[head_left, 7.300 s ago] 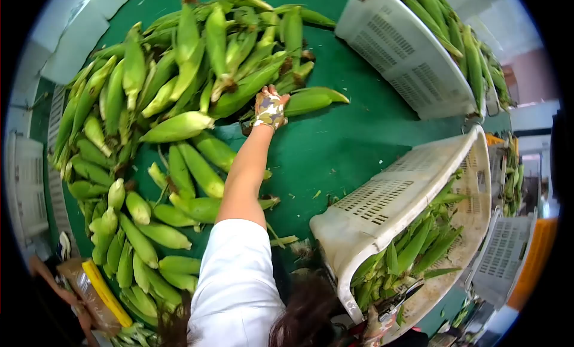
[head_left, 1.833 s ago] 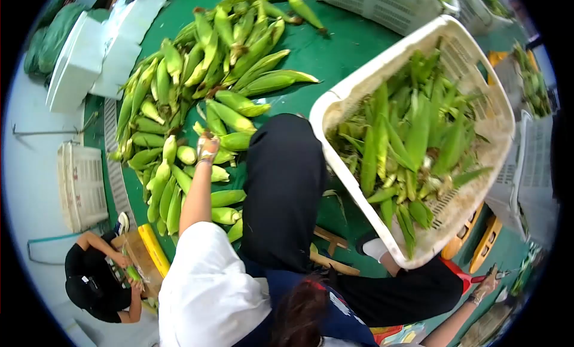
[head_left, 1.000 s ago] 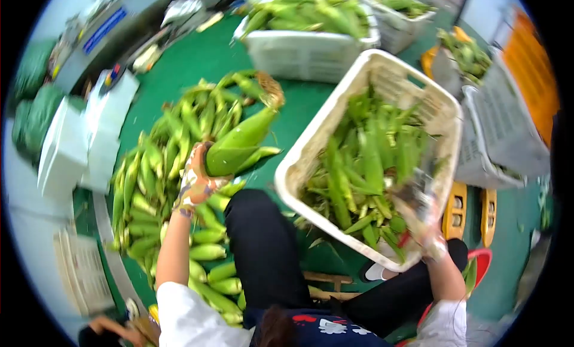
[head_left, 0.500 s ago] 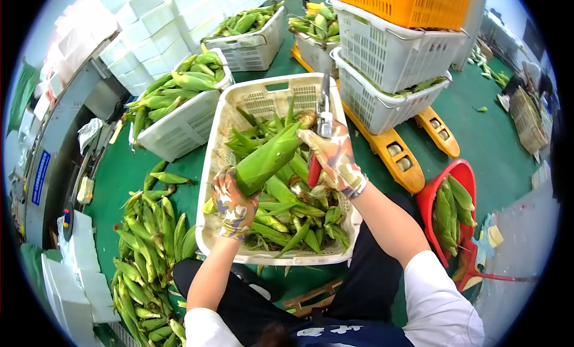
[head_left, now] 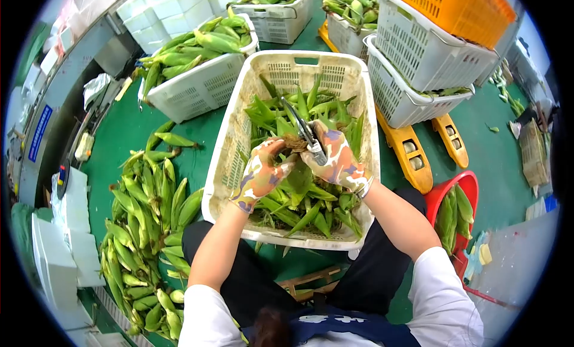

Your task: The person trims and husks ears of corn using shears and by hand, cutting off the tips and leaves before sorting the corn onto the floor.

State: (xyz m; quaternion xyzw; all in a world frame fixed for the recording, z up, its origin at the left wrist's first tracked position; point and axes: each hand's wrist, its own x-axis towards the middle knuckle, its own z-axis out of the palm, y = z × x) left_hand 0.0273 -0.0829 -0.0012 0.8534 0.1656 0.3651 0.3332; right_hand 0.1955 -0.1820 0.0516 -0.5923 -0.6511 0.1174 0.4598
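Corn ears [head_left: 140, 212] lie heaped on the green floor [head_left: 101, 167] at the left, beside the person's left knee [head_left: 197, 239], seemingly placed low and close so that they can be reached from the seat. Just beyond stands a white crate [head_left: 197, 93] filled with more unhusked ears.

Nearer the middle, the left hand [head_left: 263, 173], in a patterned glove, has its fingers curled narrowly around the held ear [head_left: 300, 178] by its brown silk [head_left: 295, 143], probably to steady that end for the other hand. The ear is over the large crate [head_left: 311, 242], which stands before the person between the parted knees; loose green husks [head_left: 299, 214] lie inside, so working above it likely lets scraps drop in.

The right hand [head_left: 338, 158], gloved too, has its fingers wrapped round a metal tool [head_left: 303, 128] whose end points up and away past the silk; I cannot tell whether its fingertips also press the ear.

Farther right, stacked crates [head_left: 418, 48] stand by yellow forks [head_left: 391, 128], and a red basket [head_left: 436, 200] holds several ears near the right knee.
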